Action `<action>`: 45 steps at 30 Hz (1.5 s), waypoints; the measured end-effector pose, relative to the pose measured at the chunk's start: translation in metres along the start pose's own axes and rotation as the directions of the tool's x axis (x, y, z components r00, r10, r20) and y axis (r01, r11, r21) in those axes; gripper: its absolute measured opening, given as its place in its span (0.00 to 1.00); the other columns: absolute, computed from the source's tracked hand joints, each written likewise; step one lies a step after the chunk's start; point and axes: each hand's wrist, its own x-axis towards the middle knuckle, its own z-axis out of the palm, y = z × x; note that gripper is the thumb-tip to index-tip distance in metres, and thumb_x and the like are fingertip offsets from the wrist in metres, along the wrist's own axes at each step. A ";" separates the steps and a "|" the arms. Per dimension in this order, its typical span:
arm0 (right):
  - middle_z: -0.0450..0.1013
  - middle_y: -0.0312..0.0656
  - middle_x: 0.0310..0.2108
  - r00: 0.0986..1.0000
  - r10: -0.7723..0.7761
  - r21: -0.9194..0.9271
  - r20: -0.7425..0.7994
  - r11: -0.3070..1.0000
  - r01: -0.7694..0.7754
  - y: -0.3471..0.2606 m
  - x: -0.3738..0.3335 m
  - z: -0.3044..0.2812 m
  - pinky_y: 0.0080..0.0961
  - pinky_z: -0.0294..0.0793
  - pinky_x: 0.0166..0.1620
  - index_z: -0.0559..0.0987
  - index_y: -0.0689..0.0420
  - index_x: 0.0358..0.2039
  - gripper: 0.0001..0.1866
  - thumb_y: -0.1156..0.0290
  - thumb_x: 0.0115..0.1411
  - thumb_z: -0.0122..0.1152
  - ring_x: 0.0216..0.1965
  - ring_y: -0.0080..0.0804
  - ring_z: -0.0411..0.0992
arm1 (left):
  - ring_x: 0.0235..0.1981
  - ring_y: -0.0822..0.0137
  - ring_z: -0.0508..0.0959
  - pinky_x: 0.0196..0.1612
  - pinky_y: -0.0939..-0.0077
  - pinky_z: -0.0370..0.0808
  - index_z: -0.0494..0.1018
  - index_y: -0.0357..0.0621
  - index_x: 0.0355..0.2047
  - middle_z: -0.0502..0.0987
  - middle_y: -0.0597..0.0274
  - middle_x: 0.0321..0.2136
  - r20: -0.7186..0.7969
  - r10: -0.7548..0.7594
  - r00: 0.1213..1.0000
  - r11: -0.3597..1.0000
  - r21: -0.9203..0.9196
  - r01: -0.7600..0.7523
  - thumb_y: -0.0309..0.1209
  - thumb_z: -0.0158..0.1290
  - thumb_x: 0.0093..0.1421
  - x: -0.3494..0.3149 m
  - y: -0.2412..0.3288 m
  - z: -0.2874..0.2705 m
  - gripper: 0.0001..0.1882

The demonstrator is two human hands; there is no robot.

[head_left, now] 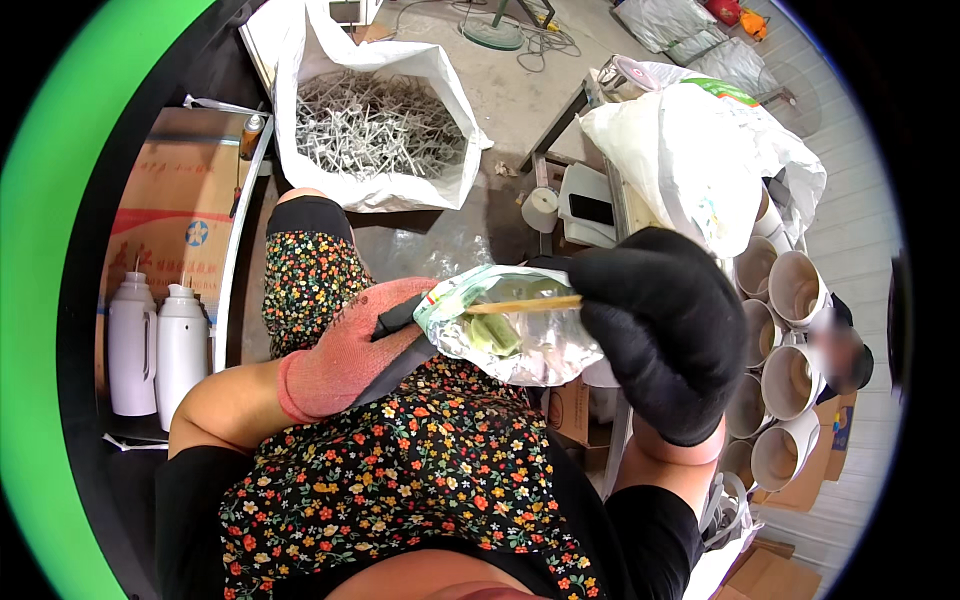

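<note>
My left hand [345, 350], in a red knit glove with a dark palm, grips the left edge of a small silver-lined bag [545, 362]. The bag's mouth is open, and a pale green lump [492, 336] shows inside. My right hand [660, 335] wears a thick black glove. Its fingers are closed on a thin wooden stick [525, 304], which reaches leftward across the bag's mouth to the green lump. The bag hangs over my lap, above a flowered apron [400, 470].
Ahead stands a white sack [468, 115] full of metal pieces. Two white flasks [132, 345] are at left by a cardboard box [160, 180]. To the right are a large white bag [670, 150], a phone [590, 208], a white roll [540, 210] and several pale cylinders [790, 382].
</note>
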 end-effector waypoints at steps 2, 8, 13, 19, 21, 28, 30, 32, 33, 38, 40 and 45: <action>0.73 0.43 0.29 0.993 0.056 0.016 -0.105 0.998 -0.055 0.001 0.001 0.005 0.22 0.68 0.33 0.78 0.65 0.35 0.11 0.79 0.49 0.57 0.29 0.28 0.69 | 0.44 0.65 0.74 0.48 0.74 0.69 0.66 0.35 0.50 0.73 0.55 0.43 -0.039 0.046 0.998 0.992 0.121 -0.041 0.22 0.56 0.54 -0.008 -0.009 -0.003 0.22; 0.72 0.46 0.30 0.921 0.185 0.133 -0.344 0.980 -0.147 0.005 -0.009 -0.002 0.18 0.67 0.29 0.75 0.66 0.39 0.12 0.75 0.57 0.49 0.25 0.26 0.69 | 0.46 0.65 0.73 0.50 0.74 0.68 0.65 0.35 0.51 0.72 0.55 0.45 -0.061 0.065 0.996 0.995 -0.074 -0.070 0.22 0.54 0.56 -0.012 -0.020 -0.006 0.22; 0.74 0.48 0.30 0.745 0.061 -0.009 -0.665 0.996 -0.090 0.027 -0.027 -0.017 0.19 0.71 0.26 0.72 0.66 0.42 0.16 0.65 0.65 0.44 0.23 0.29 0.71 | 0.47 0.66 0.72 0.51 0.73 0.67 0.65 0.34 0.51 0.72 0.55 0.45 0.051 -0.087 0.995 0.957 -0.272 0.098 0.18 0.51 0.55 -0.010 -0.008 -0.010 0.21; 0.73 0.45 0.36 0.588 0.131 -0.205 -0.798 0.859 -0.469 0.045 -0.071 -0.025 0.26 0.74 0.38 0.72 0.65 0.41 0.15 0.75 0.52 0.61 0.34 0.32 0.74 | 0.41 0.49 0.75 0.45 0.63 0.72 0.69 0.32 0.46 0.72 0.43 0.42 0.196 0.209 0.958 0.950 -0.273 -0.151 0.21 0.51 0.52 -0.006 0.022 -0.016 0.19; 0.73 0.45 0.35 0.645 0.086 -0.351 -0.759 0.780 -0.518 0.051 -0.077 -0.026 0.26 0.74 0.38 0.72 0.65 0.41 0.16 0.75 0.52 0.62 0.34 0.32 0.73 | 0.40 0.49 0.75 0.44 0.62 0.72 0.69 0.33 0.45 0.72 0.45 0.41 0.233 0.286 0.930 0.894 -0.413 -0.171 0.22 0.53 0.51 -0.006 0.024 -0.012 0.18; 0.72 0.44 0.34 0.829 0.083 -0.654 -0.554 0.572 -0.495 0.059 -0.093 -0.034 0.25 0.71 0.40 0.73 0.64 0.40 0.16 0.76 0.49 0.62 0.34 0.32 0.72 | 0.41 0.51 0.74 0.44 0.62 0.71 0.71 0.33 0.45 0.71 0.47 0.42 0.418 0.362 0.833 0.792 -0.609 -0.039 0.28 0.50 0.57 0.009 0.032 -0.009 0.16; 0.72 0.44 0.33 0.850 0.089 -0.684 -0.520 0.553 -0.477 0.062 -0.100 -0.037 0.25 0.71 0.40 0.73 0.64 0.39 0.16 0.76 0.48 0.63 0.34 0.32 0.71 | 0.42 0.51 0.74 0.45 0.62 0.71 0.71 0.33 0.45 0.71 0.47 0.42 0.416 0.320 0.851 0.790 -0.613 0.002 0.28 0.50 0.58 0.008 0.034 -0.007 0.16; 0.71 0.43 0.33 0.825 0.092 -0.663 -0.558 0.548 -0.510 0.061 -0.098 -0.036 0.25 0.70 0.40 0.73 0.64 0.39 0.17 0.76 0.48 0.63 0.34 0.32 0.71 | 0.45 0.51 0.73 0.47 0.63 0.70 0.70 0.32 0.47 0.71 0.46 0.44 0.409 0.284 0.867 0.752 -0.657 0.063 0.28 0.49 0.58 0.006 0.036 -0.004 0.17; 0.71 0.43 0.32 0.801 0.093 -0.643 -0.592 0.545 -0.538 0.060 -0.095 -0.034 0.25 0.70 0.41 0.73 0.63 0.39 0.17 0.76 0.47 0.63 0.34 0.31 0.71 | 0.46 0.51 0.72 0.48 0.64 0.69 0.70 0.32 0.47 0.71 0.46 0.44 0.418 0.253 0.873 0.758 -0.646 0.089 0.27 0.49 0.58 0.004 0.037 -0.004 0.17; 0.72 0.41 0.31 0.679 0.072 -0.577 -0.731 0.465 -0.671 0.055 -0.087 -0.024 0.23 0.71 0.41 0.74 0.62 0.40 0.19 0.77 0.45 0.64 0.34 0.30 0.72 | 0.50 0.52 0.70 0.52 0.62 0.66 0.70 0.34 0.47 0.69 0.45 0.48 0.477 0.175 0.861 0.697 -0.678 0.235 0.28 0.48 0.59 0.008 0.044 0.003 0.17; 0.72 0.40 0.31 0.666 0.011 -0.560 -0.746 0.529 -0.637 0.059 -0.092 -0.025 0.21 0.71 0.40 0.74 0.62 0.41 0.21 0.79 0.43 0.65 0.32 0.29 0.72 | 0.51 0.51 0.69 0.54 0.61 0.64 0.70 0.36 0.47 0.68 0.45 0.49 0.486 0.169 0.857 0.756 -0.622 0.204 0.28 0.48 0.59 0.010 0.048 0.006 0.16; 0.71 0.42 0.35 0.670 0.046 -0.542 -0.741 0.547 -0.638 0.058 -0.095 -0.030 0.22 0.70 0.41 0.72 0.64 0.43 0.21 0.81 0.46 0.63 0.35 0.29 0.71 | 0.53 0.48 0.67 0.56 0.58 0.62 0.70 0.38 0.47 0.65 0.45 0.52 0.529 0.127 0.839 0.721 -0.630 0.288 0.28 0.48 0.58 0.013 0.050 0.009 0.16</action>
